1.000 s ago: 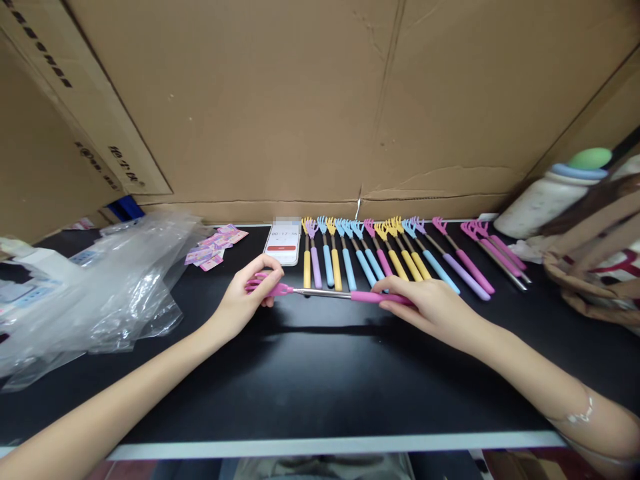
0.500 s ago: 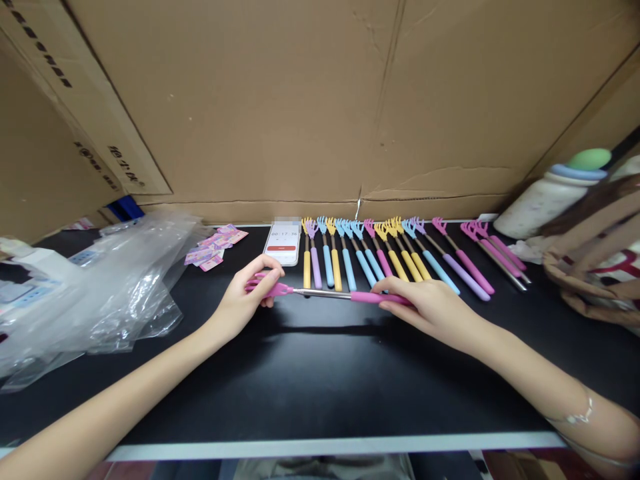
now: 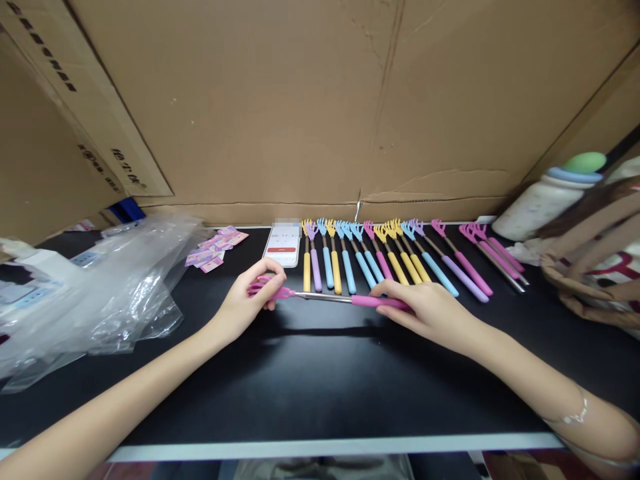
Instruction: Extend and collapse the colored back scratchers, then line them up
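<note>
Between my two hands a pink back scratcher (image 3: 325, 297) is held level above the black table, its metal shaft showing in the middle. The fingers of my left hand (image 3: 257, 293) are closed around its claw-shaped head, partly covering it. My right hand (image 3: 425, 307) grips the pink handle, thumb below and fingers above. Behind it lies a row of several back scratchers (image 3: 349, 270) in yellow, purple, blue and pink, claws towards the back. At the row's right end are pink pieces (image 3: 500, 257) with bare metal tubes.
Clear plastic bags (image 3: 125, 287) are heaped on the left. Small printed cards (image 3: 215, 247) lie beside a phone (image 3: 283, 243) showing a timer. A white bottle (image 3: 545, 203) leans at the right near a brown bag (image 3: 570, 273). Cardboard (image 3: 320, 100) walls the back.
Both hands keep hold of the pink back scratcher and have barely moved. The view has shifted slightly.
</note>
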The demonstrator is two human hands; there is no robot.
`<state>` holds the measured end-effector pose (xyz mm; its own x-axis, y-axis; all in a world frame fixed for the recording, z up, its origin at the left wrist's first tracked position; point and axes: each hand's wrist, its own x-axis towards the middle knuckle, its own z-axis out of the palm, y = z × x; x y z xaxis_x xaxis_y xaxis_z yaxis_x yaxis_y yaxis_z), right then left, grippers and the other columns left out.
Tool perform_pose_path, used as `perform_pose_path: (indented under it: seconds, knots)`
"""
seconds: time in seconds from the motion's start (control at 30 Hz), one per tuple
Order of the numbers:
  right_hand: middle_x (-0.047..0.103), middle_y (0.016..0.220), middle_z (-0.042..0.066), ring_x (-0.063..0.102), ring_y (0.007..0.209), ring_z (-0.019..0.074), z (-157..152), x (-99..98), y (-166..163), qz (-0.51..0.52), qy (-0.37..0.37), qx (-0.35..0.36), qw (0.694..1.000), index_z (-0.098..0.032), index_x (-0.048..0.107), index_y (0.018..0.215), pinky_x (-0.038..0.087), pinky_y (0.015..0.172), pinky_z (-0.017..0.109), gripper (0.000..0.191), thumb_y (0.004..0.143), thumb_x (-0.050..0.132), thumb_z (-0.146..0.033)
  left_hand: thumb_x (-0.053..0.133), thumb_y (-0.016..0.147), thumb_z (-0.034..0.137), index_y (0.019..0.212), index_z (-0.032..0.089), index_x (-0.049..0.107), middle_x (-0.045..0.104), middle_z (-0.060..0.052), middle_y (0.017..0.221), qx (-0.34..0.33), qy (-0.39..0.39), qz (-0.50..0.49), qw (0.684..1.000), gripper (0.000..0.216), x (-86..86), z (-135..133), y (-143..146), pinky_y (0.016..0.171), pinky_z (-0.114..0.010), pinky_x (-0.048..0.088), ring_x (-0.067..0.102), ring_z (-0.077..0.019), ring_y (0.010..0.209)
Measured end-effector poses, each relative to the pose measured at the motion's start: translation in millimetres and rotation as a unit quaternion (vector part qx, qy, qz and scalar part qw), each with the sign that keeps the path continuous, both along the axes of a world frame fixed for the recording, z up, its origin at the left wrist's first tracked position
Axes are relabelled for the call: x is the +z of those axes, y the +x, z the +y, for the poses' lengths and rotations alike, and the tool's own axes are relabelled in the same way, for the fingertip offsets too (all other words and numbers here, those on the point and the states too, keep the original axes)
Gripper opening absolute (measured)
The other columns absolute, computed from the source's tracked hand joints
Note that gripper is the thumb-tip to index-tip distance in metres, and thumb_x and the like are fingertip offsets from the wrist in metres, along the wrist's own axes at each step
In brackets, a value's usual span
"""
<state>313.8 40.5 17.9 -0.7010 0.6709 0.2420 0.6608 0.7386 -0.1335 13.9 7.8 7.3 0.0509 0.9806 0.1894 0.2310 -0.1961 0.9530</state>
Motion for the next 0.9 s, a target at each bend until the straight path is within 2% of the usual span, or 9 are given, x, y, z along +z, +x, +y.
perform_pose_path:
  seconds: [0.2, 0.53, 0.73, 0.9]
  knots:
    - [0.068, 0.07, -0.004, 0.061, 0.057, 0.0124, -1.5, 1.1, -1.5, -0.001, -0.033, 0.019, 0.999, -0.025, 0.057, 0.101, 0.038, 0.056, 0.022, 0.02, 0.092, 0.046, -0.038, 0.056, 0.083, 0.041, 0.079, 0.019, 0.049, 0.046, 0.007, 0.058, -0.025, -0.006, 0.019, 0.999, 0.024, -5.6, 0.6, 0.5, 0.047, -0.017, 0.036, 0.046, -0.0061, 0.047]
    - [0.069, 0.071, -0.002, 0.062, 0.057, 0.0125, -2.4, 1.0, -2.6, 0.003, -0.031, 0.032, 0.999, -0.024, 0.057, 0.1, 0.039, 0.056, 0.022, 0.02, 0.093, 0.045, -0.037, 0.054, 0.084, 0.043, 0.08, 0.019, 0.049, 0.047, 0.006, 0.058, -0.031, -0.002, 0.021, 0.999, 0.025, -6.4, -0.8, 2.0, 0.046, -0.018, 0.036, 0.047, -0.0075, 0.046]
    - [0.069, 0.069, -0.002, 0.063, 0.058, 0.013, -2.5, 0.5, -2.2, -0.002, -0.017, 0.027, 0.999, -0.023, 0.057, 0.101, 0.04, 0.056, 0.022, 0.021, 0.093, 0.044, -0.038, 0.053, 0.085, 0.042, 0.08, 0.019, 0.049, 0.047, 0.007, 0.058, -0.031, 0.007, 0.033, 0.999, 0.024, -6.9, -2.2, 0.4, 0.047, -0.018, 0.037, 0.048, -0.0072, 0.047]
    - [0.071, 0.072, -0.001, 0.064, 0.057, 0.0124, -0.3, -2.4, -1.9, 0.034, 0.021, 0.037, 0.998, -0.022, 0.059, 0.1, 0.041, 0.055, 0.021, 0.021, 0.093, 0.047, -0.038, 0.054, 0.085, 0.041, 0.08, 0.019, 0.05, 0.048, 0.006, 0.059, -0.029, 0.019, 0.042, 0.999, 0.023, -7.4, -3.9, 1.1, 0.048, -0.018, 0.038, 0.049, -0.0074, 0.047]
